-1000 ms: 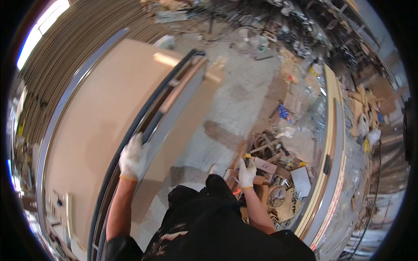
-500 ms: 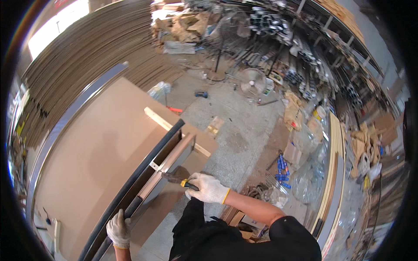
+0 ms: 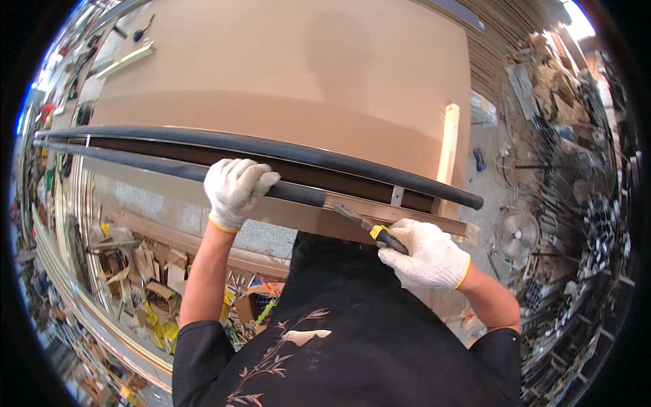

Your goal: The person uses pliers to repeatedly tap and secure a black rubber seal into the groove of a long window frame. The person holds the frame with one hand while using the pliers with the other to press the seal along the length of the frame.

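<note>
My left hand (image 3: 239, 192), in a white knit glove, is closed over the near black ribbed strip (image 3: 302, 193) on a long frame. In my gloved right hand (image 3: 426, 252) is a hand tool with a yellow-and-black handle (image 3: 388, 239) and a flat metal end. That metal end (image 3: 348, 213) lies against the bare brownish rail (image 3: 369, 207), just right of where the near strip stops. A second black strip (image 3: 298, 157) runs along the frame's far side. Between the two sides sits a small pale bracket (image 3: 397, 196).
Under the frame lies a large tan board (image 3: 271, 68). A wooden batten (image 3: 448, 144) pokes out beyond the frame's right part. Long pale profiles (image 3: 102, 302) and cardboard scraps fill the lower left. To the right stand a fan (image 3: 517, 234) and stacked metal profiles (image 3: 600, 227).
The view has turned, so the frame now runs across it instead of slanting. The tool's metal end has shifted from beside the bracket to near the strip's end. Both hands keep their holds.
</note>
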`<action>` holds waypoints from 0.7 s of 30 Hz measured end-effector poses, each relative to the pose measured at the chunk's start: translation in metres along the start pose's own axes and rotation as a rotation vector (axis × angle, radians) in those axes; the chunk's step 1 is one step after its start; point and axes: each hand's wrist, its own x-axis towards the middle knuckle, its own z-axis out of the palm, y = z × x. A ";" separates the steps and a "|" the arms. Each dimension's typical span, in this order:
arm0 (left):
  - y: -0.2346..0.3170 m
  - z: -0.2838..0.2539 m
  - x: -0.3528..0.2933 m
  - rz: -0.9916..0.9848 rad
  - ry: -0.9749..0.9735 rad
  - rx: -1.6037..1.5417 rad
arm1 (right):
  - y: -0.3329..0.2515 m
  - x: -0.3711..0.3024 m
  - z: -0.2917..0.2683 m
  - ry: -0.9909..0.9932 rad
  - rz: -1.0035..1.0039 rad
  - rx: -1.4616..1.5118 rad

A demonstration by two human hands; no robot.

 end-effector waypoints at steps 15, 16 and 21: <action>0.024 0.011 0.002 -0.133 0.201 0.033 | -0.016 0.046 -0.046 -0.266 -0.046 -0.120; 0.028 0.007 0.000 -0.162 0.191 0.011 | -0.016 0.047 -0.045 -0.288 -0.065 -0.097; 0.042 -0.002 -0.014 -0.208 0.356 0.054 | -0.019 0.046 -0.034 -0.320 -0.215 -0.144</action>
